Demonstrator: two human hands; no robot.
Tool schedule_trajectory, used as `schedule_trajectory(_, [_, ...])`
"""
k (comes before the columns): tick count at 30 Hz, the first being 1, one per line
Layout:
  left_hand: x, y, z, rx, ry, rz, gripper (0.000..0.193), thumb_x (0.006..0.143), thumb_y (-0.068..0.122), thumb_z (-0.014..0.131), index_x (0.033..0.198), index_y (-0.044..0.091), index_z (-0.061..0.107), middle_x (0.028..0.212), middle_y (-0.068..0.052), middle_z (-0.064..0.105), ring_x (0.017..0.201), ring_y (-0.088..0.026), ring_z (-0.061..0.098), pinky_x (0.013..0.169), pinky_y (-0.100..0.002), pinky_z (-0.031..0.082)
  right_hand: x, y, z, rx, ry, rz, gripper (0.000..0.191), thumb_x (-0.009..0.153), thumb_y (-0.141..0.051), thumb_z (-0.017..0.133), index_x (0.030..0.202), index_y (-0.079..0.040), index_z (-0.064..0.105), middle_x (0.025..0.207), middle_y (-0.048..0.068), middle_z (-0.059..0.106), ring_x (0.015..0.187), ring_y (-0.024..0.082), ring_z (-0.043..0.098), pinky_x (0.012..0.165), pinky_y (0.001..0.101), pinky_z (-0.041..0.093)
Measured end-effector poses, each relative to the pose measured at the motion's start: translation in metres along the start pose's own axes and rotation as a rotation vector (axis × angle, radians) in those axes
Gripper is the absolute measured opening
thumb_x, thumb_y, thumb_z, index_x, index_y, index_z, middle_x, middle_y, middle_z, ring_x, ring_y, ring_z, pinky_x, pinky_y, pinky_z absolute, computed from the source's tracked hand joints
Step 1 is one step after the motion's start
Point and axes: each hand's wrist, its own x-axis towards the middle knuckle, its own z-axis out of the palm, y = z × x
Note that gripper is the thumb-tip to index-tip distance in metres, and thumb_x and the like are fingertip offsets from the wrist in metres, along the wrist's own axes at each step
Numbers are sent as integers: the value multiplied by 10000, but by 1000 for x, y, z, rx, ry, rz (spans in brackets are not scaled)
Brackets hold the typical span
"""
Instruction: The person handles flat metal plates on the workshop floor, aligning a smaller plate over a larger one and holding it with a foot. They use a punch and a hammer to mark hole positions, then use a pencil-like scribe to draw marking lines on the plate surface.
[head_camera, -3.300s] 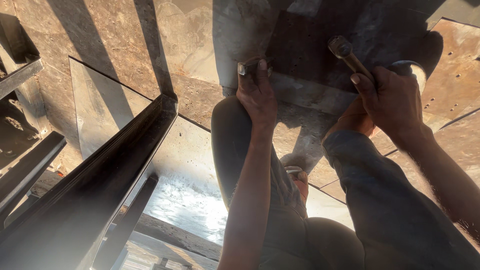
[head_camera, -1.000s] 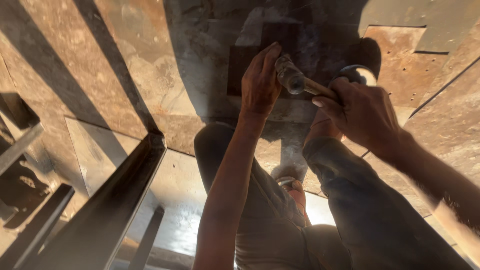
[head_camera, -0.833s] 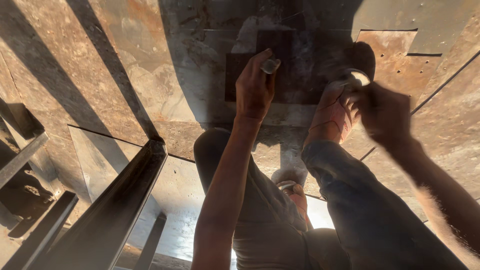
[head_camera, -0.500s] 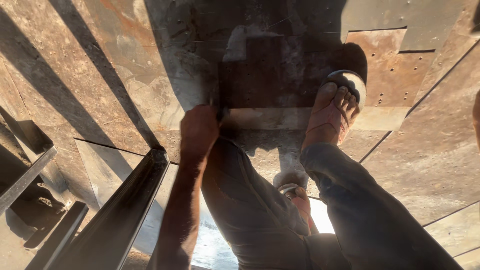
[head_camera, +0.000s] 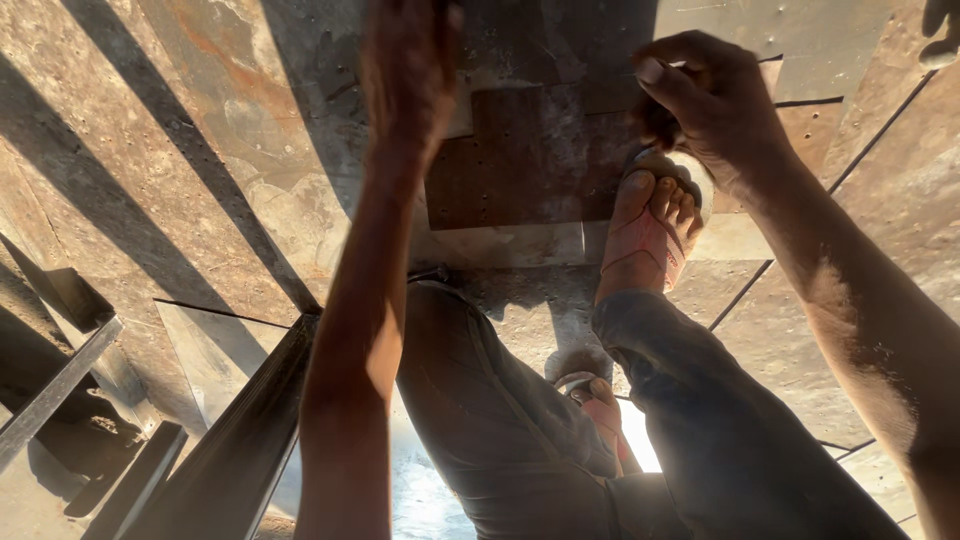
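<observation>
A: Start at the fingers. What has the right hand (head_camera: 715, 105) got?

B: Its fingers (head_camera: 668, 78) are curled in tight, thumb laid across, as around something slim. Whatever is inside is hidden by the knuckles, so I cannot tell what it holds. The fist hangs just above the toes of the foot in a pale sandal (head_camera: 655, 225).

A: And the left hand (head_camera: 410, 65)?

B: Raised at the far edge of the view, back toward the camera, fingers cut off by the frame. Whether it is open or closed I cannot tell. It hovers over the dark, notched, dusty steel plate (head_camera: 525, 155), which lies flat on the floor just left of the sandalled foot.

A: How would you work well here?

B: My judgement: keep the toes back from the plate's edge, keep the left hand steady over the plate, and let the right come down square, not slanted.

A: And the surroundings?

B: A floor of rusty brown steel sheets (head_camera: 200, 150) with seams and small holes, under low sunlight and long shadows. A dark steel beam (head_camera: 235, 440) runs near left. The other foot (head_camera: 600, 400) is tucked under grey trouser legs (head_camera: 500, 420).
</observation>
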Motion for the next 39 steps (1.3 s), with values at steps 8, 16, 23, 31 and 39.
schedule_trajectory(8, [-101, 79, 32, -325, -62, 88, 231, 968, 202, 784, 1110, 86, 644, 1183, -99, 687, 1063, -299, 718, 844, -394, 599, -14, 2, 8, 248, -94, 164, 513, 1124, -386, 608, 1298, 97, 610, 1025, 200, 714, 829, 224, 703, 755, 367, 604])
schedule_trajectory(16, [-132, 98, 62, 220, -242, -23, 829, 878, 303, 758, 1570, 91, 355, 1665, -147, 255, 1551, -398, 265, 1226, -662, 287, -33, 30, 31, 224, 13, -159, 491, 1137, -307, 464, 1446, 70, 523, 1348, 201, 659, 1272, 267, 680, 1083, 418, 593])
schedule_trajectory(23, [-136, 92, 74, 268, -233, -36, 770, 947, 333, 698, 1599, 119, 351, 1694, -111, 227, 1581, -382, 243, 1244, -683, 271, -33, 31, 47, -226, 157, -422, 386, 1158, -197, 509, 1397, 82, 627, 1288, 172, 617, 1214, 255, 664, 1070, 358, 557])
schedule_trajectory(31, [-136, 94, 74, 310, -265, -27, 787, 940, 298, 734, 1601, 109, 350, 1700, -123, 206, 1592, -377, 209, 1259, -675, 265, -38, 8, 55, 37, 198, -437, 261, 1113, -217, 474, 1062, -16, 633, 1150, 80, 693, 1080, 157, 682, 1001, 299, 570])
schedule_trajectory(39, [-135, 95, 71, 249, -240, -42, 847, 892, 328, 785, 1584, 100, 353, 1689, -123, 209, 1588, -380, 224, 1260, -679, 277, -35, -67, 16, 369, 294, 68, 315, 1060, -172, 510, 1303, 28, 528, 756, 142, 596, 609, 217, 602, 531, 319, 510])
